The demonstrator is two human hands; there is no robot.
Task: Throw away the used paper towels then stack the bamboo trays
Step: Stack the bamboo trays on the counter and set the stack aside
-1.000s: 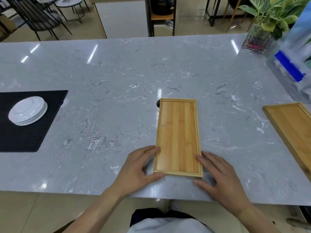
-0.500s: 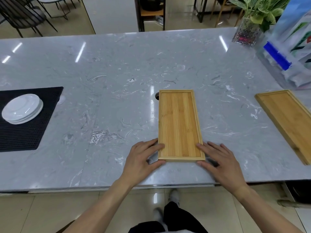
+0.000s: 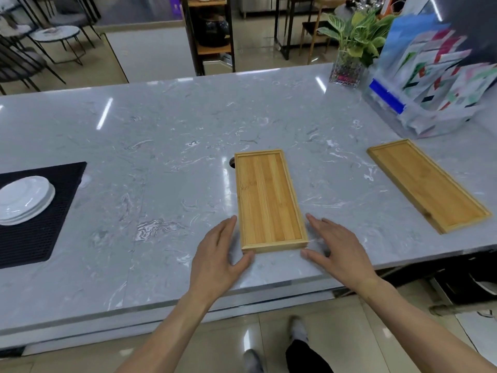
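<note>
A grey marble bench (image 3: 166, 146) carries a bamboo tray (image 3: 269, 200) at its near edge. The left hand (image 3: 217, 262) and right hand (image 3: 338, 251) flank its near end, each grip open, fingers spread, holding nothing. A second bamboo tray (image 3: 427, 184) lies well apart to the right.

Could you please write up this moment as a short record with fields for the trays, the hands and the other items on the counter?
near tray: bamboo tray, empty, flat on marble counter
far tray: second bamboo tray, empty, apart to the right, unstacked
left hand: left hand open, at near tray's left corner
right hand: right hand open, beside its right corner
plates: white plates stacked on black mat
paper towels: none visible
</note>
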